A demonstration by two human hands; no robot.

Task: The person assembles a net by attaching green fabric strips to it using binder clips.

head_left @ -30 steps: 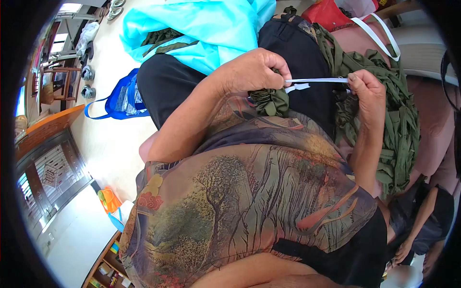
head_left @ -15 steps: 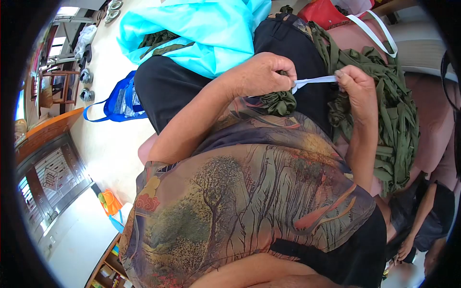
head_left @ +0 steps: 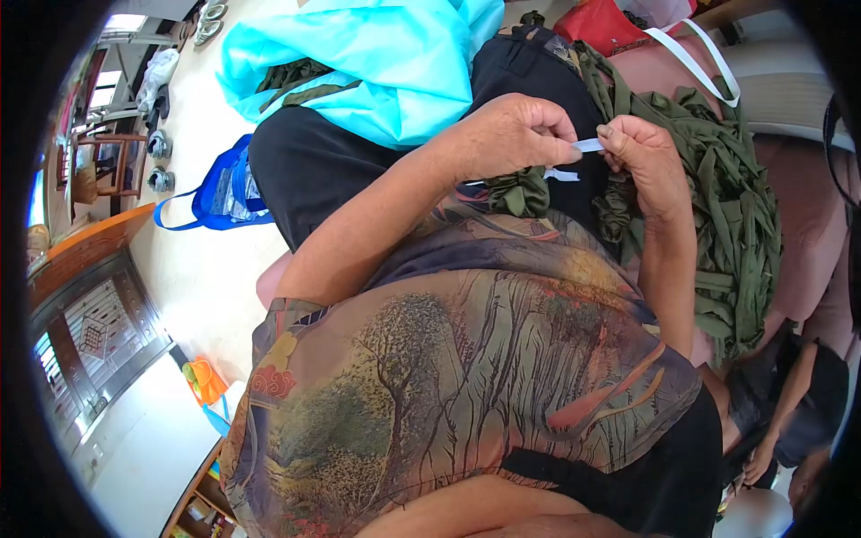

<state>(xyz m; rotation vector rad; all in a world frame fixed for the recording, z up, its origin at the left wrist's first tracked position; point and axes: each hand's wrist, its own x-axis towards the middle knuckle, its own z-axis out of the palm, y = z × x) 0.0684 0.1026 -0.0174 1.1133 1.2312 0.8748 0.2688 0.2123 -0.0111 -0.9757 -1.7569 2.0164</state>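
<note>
Above my lap, my left hand [head_left: 525,139] is closed in a pinch on a narrow white elastic band [head_left: 587,145]. My right hand [head_left: 650,161] pinches the same band from the other side, only a short stretch showing between the fingertips. Below my left hand hangs a gathered dark green fabric piece [head_left: 520,193], with a white band end [head_left: 563,176] sticking out beside it. How the fabric joins the band is hidden by my fingers. Right by my right hand lies a large heap of green fabric strips [head_left: 726,215].
A turquoise bag [head_left: 404,81] with green cloth in it lies over my knee. A blue bag [head_left: 220,193] stands on the floor at left. A red bag with white handles [head_left: 592,27] is at the top right. Another person's arm [head_left: 789,403] shows at lower right.
My hands have come closer together, and the stretch of band between them is shorter. My left hand has shifted right along it. The green piece now hangs lower, apart from the fingertips.
</note>
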